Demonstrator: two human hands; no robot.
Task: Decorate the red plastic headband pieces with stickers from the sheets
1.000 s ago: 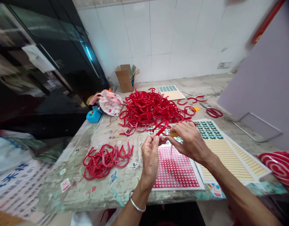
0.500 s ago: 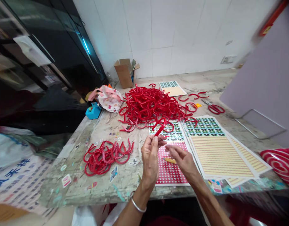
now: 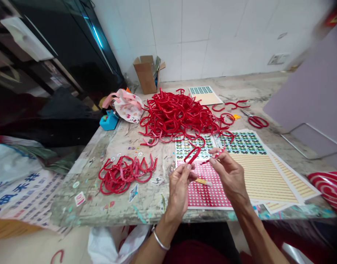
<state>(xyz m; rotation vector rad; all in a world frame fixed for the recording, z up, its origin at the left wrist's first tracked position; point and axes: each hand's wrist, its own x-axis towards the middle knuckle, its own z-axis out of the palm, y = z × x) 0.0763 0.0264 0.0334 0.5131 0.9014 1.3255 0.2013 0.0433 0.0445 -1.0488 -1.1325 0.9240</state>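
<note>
Between the thumb and fingers of my left hand is a curved red band, its free end pointing up and away. My right hand, just to the right, pinches a thin strip with red and white marks. Below both hands lies a sheet with rows of white hearts on red, its upper part printed with small green and blue pictures. A yellow strip rests on this sheet. A large heap of red bands sits behind the hands, and a smaller pile lies to the left.
Sticker sheets overlap at the right, near red-handled scissors and a wire stand. At the back are a cardboard box and another sheet. A blue tape dispenser and a patterned bag stand left.
My right hand has moved up and right and now holds a red and white strip. The red band in my left hand is tilted differently. The camera view has shifted slightly.
</note>
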